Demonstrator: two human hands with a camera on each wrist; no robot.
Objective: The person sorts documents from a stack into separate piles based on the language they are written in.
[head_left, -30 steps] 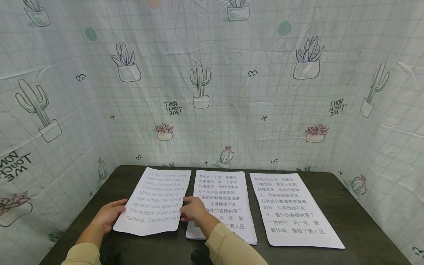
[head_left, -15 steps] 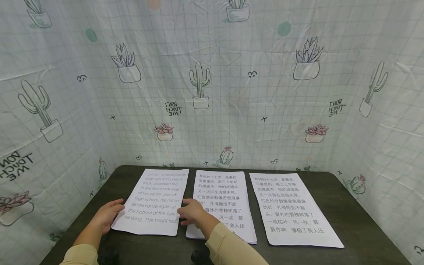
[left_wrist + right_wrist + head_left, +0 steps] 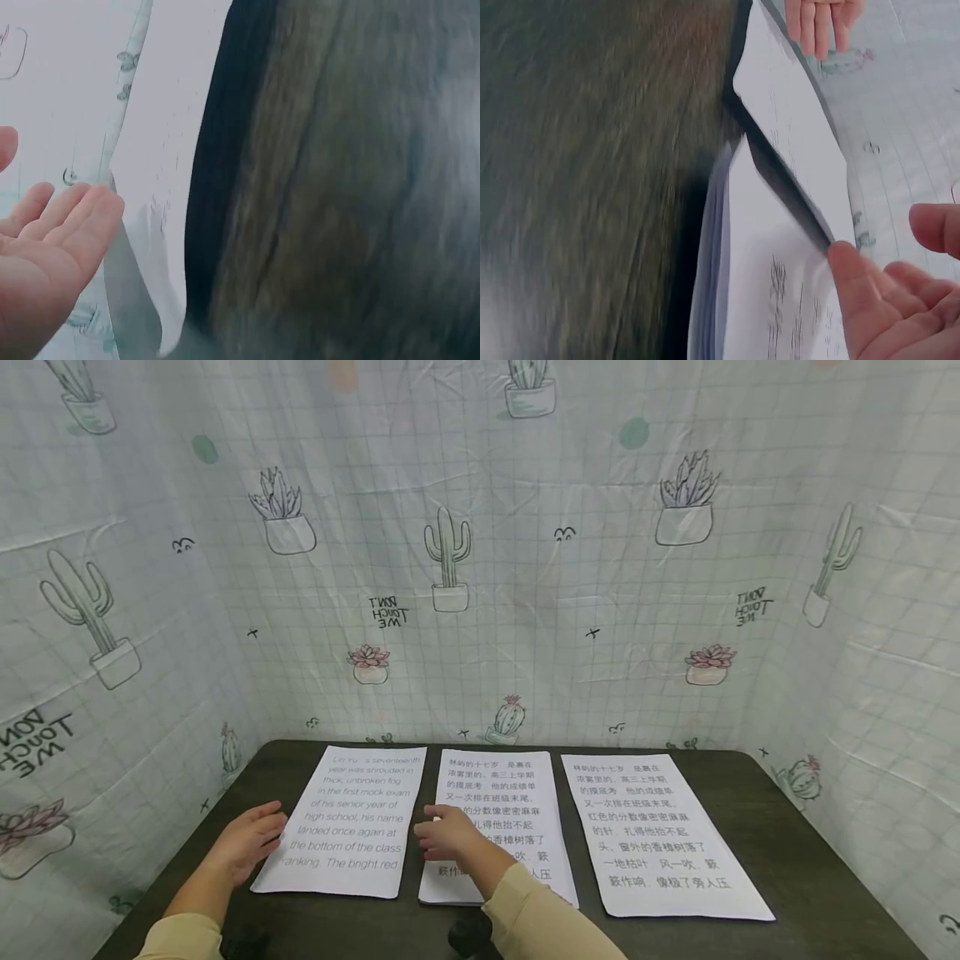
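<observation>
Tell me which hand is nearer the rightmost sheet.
Right. The right hand is left of the rightmost sheet, at the left edge of the middle stack; the left hand is farther left, by the left edge of the English sheet.

The white sheet, printed with English in thin grey type, lies on the dark table with its text facing the person and its near edge slightly wavy; the left hand, fingers extended, is at its left edge, contact unclear. Just to its right, across a narrow gap, lies the white stack, several layers thick, its top page printed with Chinese, and the right hand is over its left edge, fingers loose.
</observation>
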